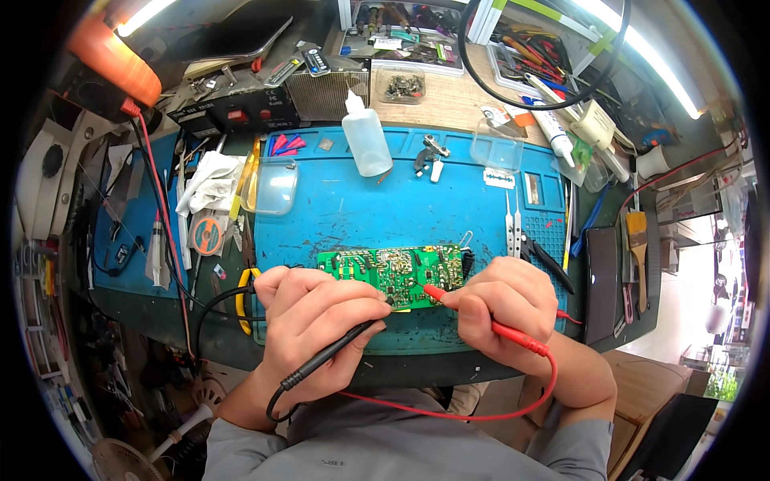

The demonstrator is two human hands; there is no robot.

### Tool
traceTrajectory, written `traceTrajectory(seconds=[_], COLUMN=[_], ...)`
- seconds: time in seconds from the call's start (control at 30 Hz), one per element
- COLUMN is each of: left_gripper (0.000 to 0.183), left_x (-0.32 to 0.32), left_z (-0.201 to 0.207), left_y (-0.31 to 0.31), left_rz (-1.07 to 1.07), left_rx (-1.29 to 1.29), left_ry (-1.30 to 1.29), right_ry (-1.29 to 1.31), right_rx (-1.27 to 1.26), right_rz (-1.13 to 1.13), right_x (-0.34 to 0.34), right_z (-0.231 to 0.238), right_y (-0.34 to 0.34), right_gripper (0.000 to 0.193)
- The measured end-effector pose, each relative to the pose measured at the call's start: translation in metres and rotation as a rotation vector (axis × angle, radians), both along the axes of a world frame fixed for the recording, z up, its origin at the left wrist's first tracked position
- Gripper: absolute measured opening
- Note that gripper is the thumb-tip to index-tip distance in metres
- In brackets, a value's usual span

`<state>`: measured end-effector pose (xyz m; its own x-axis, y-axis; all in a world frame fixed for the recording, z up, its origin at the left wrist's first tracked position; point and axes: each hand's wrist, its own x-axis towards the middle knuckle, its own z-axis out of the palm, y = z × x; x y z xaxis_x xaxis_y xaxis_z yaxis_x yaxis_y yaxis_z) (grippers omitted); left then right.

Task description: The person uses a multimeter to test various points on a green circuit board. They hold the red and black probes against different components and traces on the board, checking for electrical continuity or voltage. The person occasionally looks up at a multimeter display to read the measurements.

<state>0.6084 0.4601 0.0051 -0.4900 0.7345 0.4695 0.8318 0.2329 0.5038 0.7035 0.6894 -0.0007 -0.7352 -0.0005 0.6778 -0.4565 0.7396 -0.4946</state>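
A green circuit board lies solder side up on the blue work mat, close to its front edge. My left hand is closed around a black multimeter probe; its tip is hidden by my fingers at the board's lower edge. In my right hand is a red multimeter probe, pinched near its front. Its thin tip points up and left onto the middle of the board, and whether it touches a joint is too small to tell. The red lead loops below my right wrist.
Behind the board stand a white squeeze bottle and a small clamp. A clear plastic box sits at the left. Tweezers and black-handled pliers lie at the right, beside a phone. An orange multimeter stands far left.
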Motion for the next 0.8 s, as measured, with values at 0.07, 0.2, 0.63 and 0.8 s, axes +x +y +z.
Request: traceTrajectory(seconds=[0.07,0.2,0.63,0.8], left_gripper=[0.017,0.022,0.016,0.016], left_x=[0.0013,0.0023,0.0004,-0.0003], left_z=[0.0008,0.0013,-0.0005,0.0005], left_y=[0.0003,0.0006,-0.0010,-0.0002], left_rz=[0.008,0.020,0.001,-0.002], left_rx=[0.004,0.012,0.012,0.015], left_ry=[-0.016,-0.045,-0.010,-0.017], right_ry=[0.000,0.001,0.018,0.013], right_rx=[-0.004,-0.001,0.033,0.032], right_rz=[0.003,-0.004,0.027,0.028], right_x=[0.0002,0.0004,0.0000,-0.0003], right_z=[-0.0011,-0.0007,0.0019,0.0029], right_y=[0.0002,0.0000,-0.0010,-0.0009], right_gripper=[0.016,0.016,0.011,0.010])
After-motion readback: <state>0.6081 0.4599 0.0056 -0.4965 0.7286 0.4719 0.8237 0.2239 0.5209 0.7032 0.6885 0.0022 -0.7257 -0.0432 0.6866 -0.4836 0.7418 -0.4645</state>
